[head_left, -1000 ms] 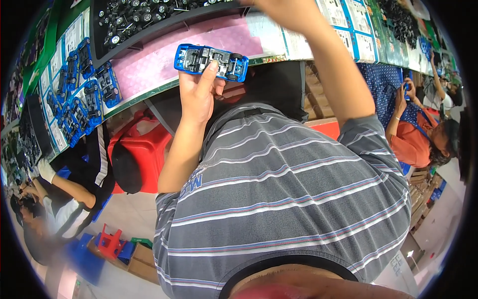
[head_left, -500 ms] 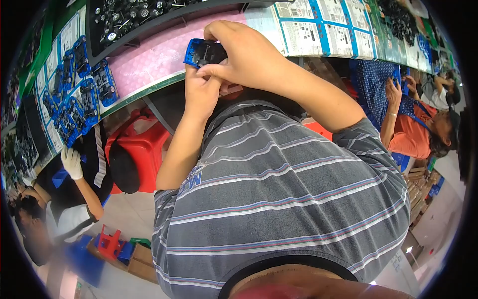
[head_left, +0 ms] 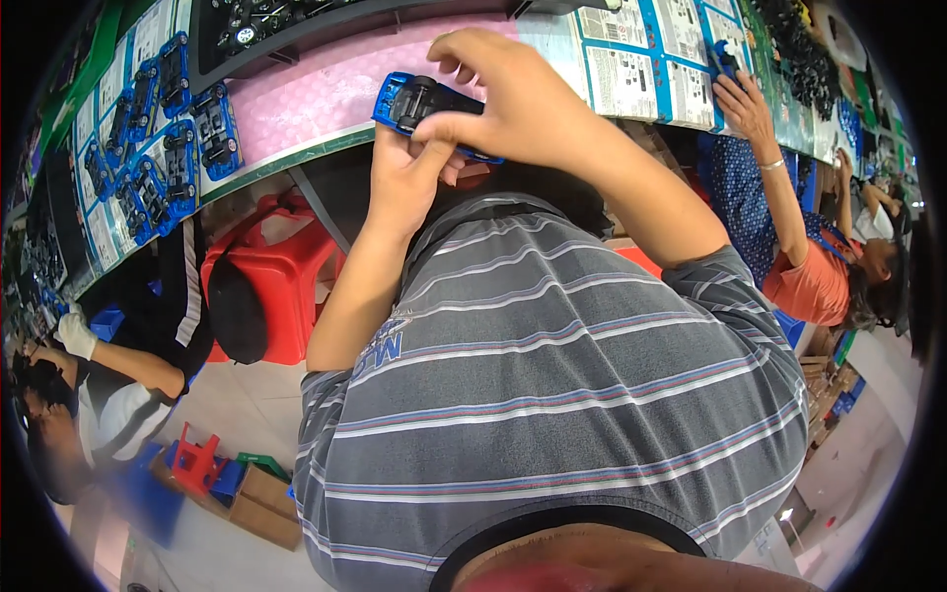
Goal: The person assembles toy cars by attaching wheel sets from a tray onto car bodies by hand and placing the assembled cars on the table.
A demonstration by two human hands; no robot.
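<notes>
A toy car (head_left: 422, 103) with a blue body lies underside up between my hands, its black base and wheels showing. My left hand (head_left: 402, 178) grips it from below and near its front side, with the thumb at its edge. From the right, my right hand (head_left: 523, 111) lays its thumb across the black underside. The other right fingers are curled and lifted a little above the car. Part of the car's right end is hidden by the right hand. Both hands are over the near edge of the pink bubble-wrap sheet (head_left: 296, 99).
Several blue toy cars (head_left: 180, 158) lie upside down at the left. A black tray (head_left: 340, 25) of wheeled parts stands at the back. Printed sheets (head_left: 621, 79) cover the bench at right. A co-worker's hand (head_left: 747, 109) reaches in there. A red stool (head_left: 281, 286) stands below left.
My right fingers have lifted off the toy car, and more of its underside shows. The co-worker at right has reached onto the bench. The gloved hand at left has moved farther left.
</notes>
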